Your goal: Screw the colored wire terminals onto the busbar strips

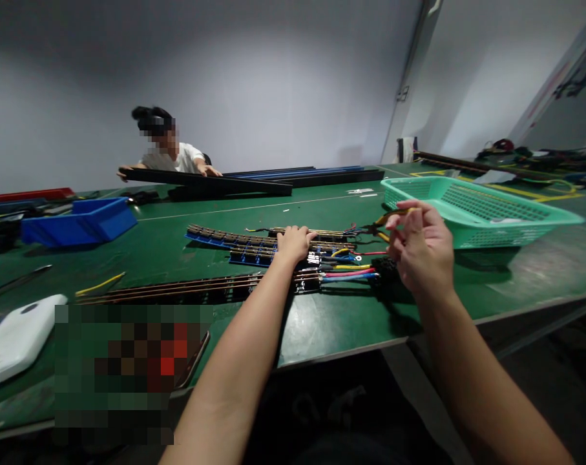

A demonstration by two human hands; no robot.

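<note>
Several blue and black strips with copper-coloured rods [215, 236] lie side by side on the green table [331, 323]. My left hand [295, 243] rests on top of them, its fingers spread and lying over the strips. At their right ends, coloured wires [351, 276] in red, blue and yellow stick out. My right hand [421, 245] is closed around yellow-handled pliers [380, 226], whose jaws point left towards the wire ends. A longer dark strip with copper rods [176, 288] lies nearer to me, by my left forearm.
A green mesh basket [481, 210] stands right of my right hand. At the left are a blue bin [82, 223] and a white case-like object [21, 336]. Across the table, a person [171, 155] handles a long black bar [215, 181]. Part of the lower left is pixelated.
</note>
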